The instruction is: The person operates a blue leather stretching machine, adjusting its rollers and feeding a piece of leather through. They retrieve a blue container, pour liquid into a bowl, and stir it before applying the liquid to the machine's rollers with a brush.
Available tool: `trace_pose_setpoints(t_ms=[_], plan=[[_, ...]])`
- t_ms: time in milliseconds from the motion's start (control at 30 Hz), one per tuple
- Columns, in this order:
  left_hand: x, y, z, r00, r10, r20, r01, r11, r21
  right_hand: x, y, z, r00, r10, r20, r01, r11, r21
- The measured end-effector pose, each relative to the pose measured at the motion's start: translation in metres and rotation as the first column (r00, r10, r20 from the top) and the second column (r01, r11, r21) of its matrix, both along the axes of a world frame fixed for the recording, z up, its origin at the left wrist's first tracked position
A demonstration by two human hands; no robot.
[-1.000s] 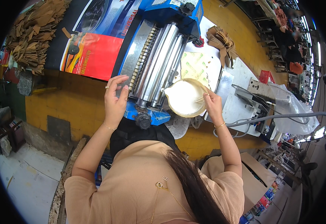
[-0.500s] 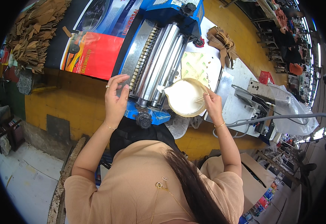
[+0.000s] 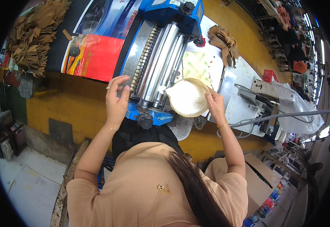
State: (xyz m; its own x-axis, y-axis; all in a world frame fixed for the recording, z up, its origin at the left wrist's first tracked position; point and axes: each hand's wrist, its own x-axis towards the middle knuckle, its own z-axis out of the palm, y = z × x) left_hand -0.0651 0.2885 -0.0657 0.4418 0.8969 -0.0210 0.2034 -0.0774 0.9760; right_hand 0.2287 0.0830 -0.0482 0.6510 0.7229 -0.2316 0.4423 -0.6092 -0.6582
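My right hand (image 3: 214, 104) grips a yellowish plastic jug (image 3: 175, 107) by its right side, at the handle. White liquid (image 3: 187, 97) fills much of the jug. Its spout points left, beside the steel rollers (image 3: 159, 64) of a blue roller machine (image 3: 160, 118), and white liquid shows at the lip. Whether any runs onto the rollers I cannot tell. My left hand (image 3: 117, 99) is at the machine's near left corner, fingers bent and apart, with nothing in it. Its fingertips are close to the brass-coloured ringed shaft (image 3: 144, 60); contact is unclear.
Stacks of brown cut pieces (image 3: 34, 41) lie at the far left, and a brown bundle (image 3: 224, 43) sits behind the machine. A red printed sheet (image 3: 100, 56) covers the table's left part. To the right are a metal device (image 3: 255, 102), a grey hose (image 3: 285, 118) and clear plastic (image 3: 297, 109).
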Motion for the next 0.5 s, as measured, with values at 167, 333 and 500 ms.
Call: trace_pose_setpoints(t_ms=[167,333,500], plan=[[0.0003,0.0003,-0.0023,1.0,-0.003,0.012,0.003,1.0,0.0,0.0,-0.0001,-0.0012,1.0,0.008,0.005,-0.008,1.0,0.004],[-0.0002,0.0002,-0.0045,0.999,-0.007,0.032,0.007,1.0,-0.01,-0.0021,0.0017,0.0015,1.0,-0.013,0.013,0.013,1.0,-0.009],[-0.0004,-0.0005,-0.0051,0.999,-0.005,0.042,0.006,1.0,-0.024,-0.0036,0.002,0.0079,0.999,-0.036,-0.003,0.035,0.997,-0.064]])
